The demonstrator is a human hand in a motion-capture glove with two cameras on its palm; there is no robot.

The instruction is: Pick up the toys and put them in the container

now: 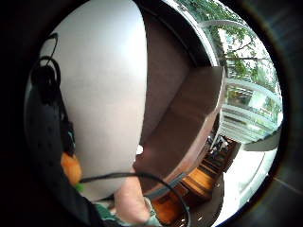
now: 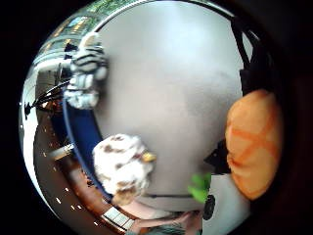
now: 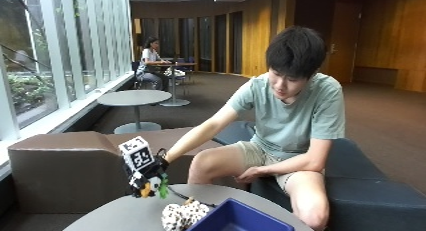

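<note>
Orange plush carrot toy with green leafy top [image 3: 152,189], soft fabric with darker orange stripes, held up just above the round grey bench [image 3: 116,216], clenched in the black-gloved right hand [image 3: 152,175]; that grip is wrapped round the toy. White plush toy with brown spots [image 3: 184,213] lies on the bench, touching the blue plastic container [image 3: 234,220]. Container's inside mostly out of frame, contents cannot tell. Thumb-side palm view: black-and-white striped plush toy [image 2: 86,71] beside the container's rim. Person seated on dark sofa [image 3: 363,183] behind bench.
</note>
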